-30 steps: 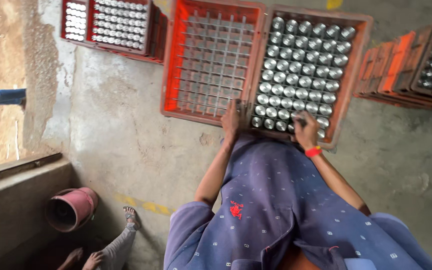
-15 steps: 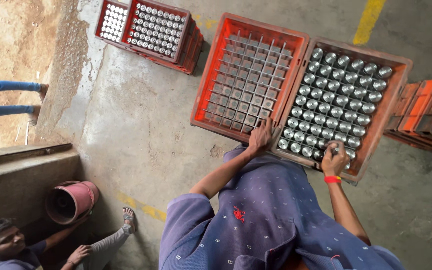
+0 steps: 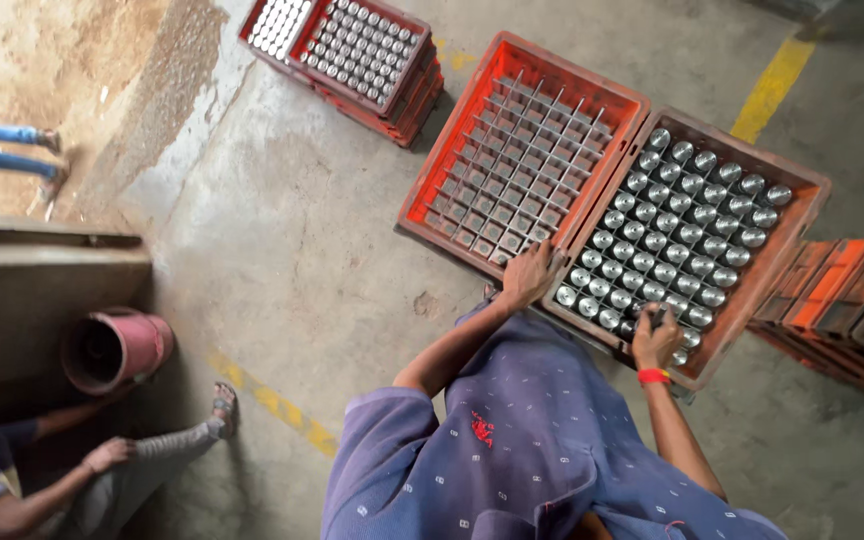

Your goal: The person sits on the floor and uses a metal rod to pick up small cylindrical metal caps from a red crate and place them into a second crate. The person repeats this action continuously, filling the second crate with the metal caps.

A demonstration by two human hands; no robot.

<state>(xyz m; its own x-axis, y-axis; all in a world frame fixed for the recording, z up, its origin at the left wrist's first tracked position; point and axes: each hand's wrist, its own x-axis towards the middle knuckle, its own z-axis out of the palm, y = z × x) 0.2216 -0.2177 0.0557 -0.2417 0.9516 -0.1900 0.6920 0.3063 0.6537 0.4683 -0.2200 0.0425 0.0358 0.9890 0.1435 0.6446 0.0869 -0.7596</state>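
A red-brown crate point(image 3: 802, 205) packed with several silver-capped bottles point(image 3: 687, 225) lies on the concrete floor in front of me. My left hand point(image 3: 530, 275) grips its near left corner, right beside an empty orange crate point(image 3: 452, 165) with a bare divider grid. My right hand point(image 3: 657, 338), with a red band on the wrist, is closed over the near rim, its fingers curled among the nearest bottle tops. My purple patterned garment fills the bottom of the view.
More bottle-filled crates stand stacked at the far left point(image 3: 357, 50), and others at the right edge point(image 3: 852, 300). A person point(image 3: 12, 480) sits on the floor at lower left beside a pink bucket point(image 3: 117, 345) and a low concrete ledge point(image 3: 42, 265). Yellow lines point(image 3: 772, 85) mark the floor.
The view has swung so the crates now sit further right and lower. Both hands stay on the full crate's near edge. The seated person has come into sight at lower left.
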